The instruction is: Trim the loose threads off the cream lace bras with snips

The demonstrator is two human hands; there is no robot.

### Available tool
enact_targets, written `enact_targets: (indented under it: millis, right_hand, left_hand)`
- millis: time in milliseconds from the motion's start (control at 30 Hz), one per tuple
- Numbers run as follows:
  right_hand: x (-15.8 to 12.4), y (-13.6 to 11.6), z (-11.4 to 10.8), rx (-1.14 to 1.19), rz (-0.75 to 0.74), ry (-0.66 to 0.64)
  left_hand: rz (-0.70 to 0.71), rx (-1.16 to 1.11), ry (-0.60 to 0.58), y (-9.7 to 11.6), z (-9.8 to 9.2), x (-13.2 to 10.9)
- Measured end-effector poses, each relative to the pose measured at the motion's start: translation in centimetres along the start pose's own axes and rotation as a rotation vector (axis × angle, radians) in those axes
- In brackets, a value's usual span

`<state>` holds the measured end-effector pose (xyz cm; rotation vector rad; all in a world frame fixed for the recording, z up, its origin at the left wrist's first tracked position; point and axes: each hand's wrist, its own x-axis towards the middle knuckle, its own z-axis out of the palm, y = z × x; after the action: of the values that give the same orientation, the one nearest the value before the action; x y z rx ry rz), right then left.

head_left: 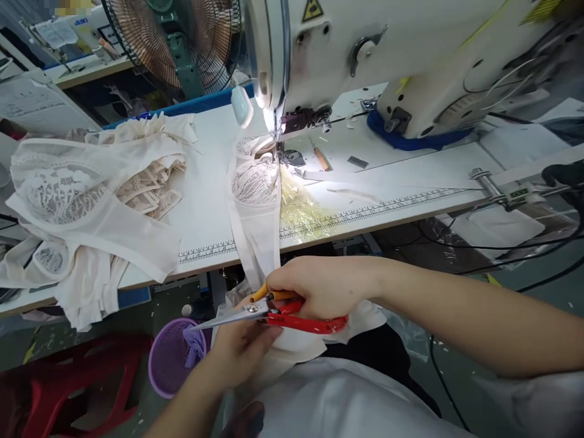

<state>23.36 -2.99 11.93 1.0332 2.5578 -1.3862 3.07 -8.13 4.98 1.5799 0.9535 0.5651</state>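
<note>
The table (pixel 207 182) spans mid-frame, and at lower centre our right fingers (pixel 285 277) grip scissors (pixel 308 323) while our left fingers (pixel 262 347) pinch cloth (pixel 298 347).

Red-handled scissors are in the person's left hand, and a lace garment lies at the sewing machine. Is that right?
Wrong hand: the head view shows the right hand holding the red-handled scissors. The lace garment does lie at the sewing machine.

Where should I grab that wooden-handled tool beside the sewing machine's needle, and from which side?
By its wooden handle, probably from the front right: that thick end points towards the table edge, its thin shaft back under the sewing machine.
</note>
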Motion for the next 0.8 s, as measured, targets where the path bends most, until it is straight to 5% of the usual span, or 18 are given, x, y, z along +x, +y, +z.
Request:
enact_targets:
  millis: [133, 233, 800]
  right_hand:
    - [0.1, 0.9, -1.3, -0.163, -0.01, 0.008]
    - [0.2, 1.3, -2.0, -0.217, -0.028, 0.053]
    - [0.4, 0.0, -3.0, -0.217, -0.044, 0.043]
  left_hand:
    - [-0.304, -0.47, 0.089, -0.3, -0.1, 0.6]
    - [-0.367, -0.623, 0.109, 0.0, -0.5, 0.9]
    - [-0.276, -0.609, 0.228, 2.4, 1.1, 2.5]
